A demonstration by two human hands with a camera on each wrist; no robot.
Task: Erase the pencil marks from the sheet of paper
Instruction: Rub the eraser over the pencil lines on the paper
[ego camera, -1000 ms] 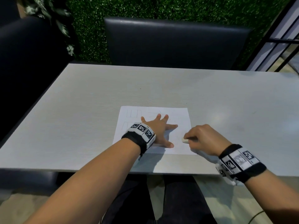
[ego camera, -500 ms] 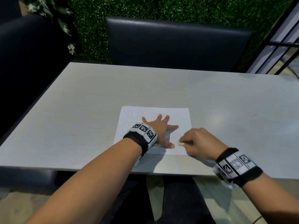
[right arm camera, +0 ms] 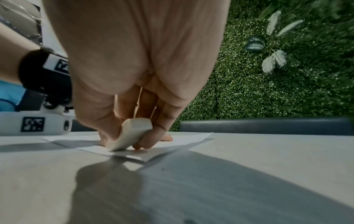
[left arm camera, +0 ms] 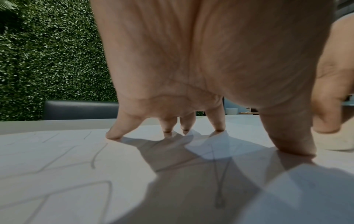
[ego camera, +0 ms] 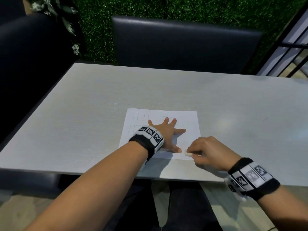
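Pale grey wood-grain table (ego camera: 83, 122) is carrying a white sheet of paper (ego camera: 186, 120), faint pencil boxes showing toward its ten o'clock corner. Left hand (ego camera: 166, 134) is pressing it flat, fingers spread. Right hand (ego camera: 208, 150) is pinching a small white eraser (ego camera: 188, 153) against the five o'clock corner. Short strokes away from the anchoring hand should be keeping that edge from buckling.

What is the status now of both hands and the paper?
Left hand spread flat, pressing sheet of paper. Right hand pinches eraser on near edge. Pencil marks remain. Nothing in way.
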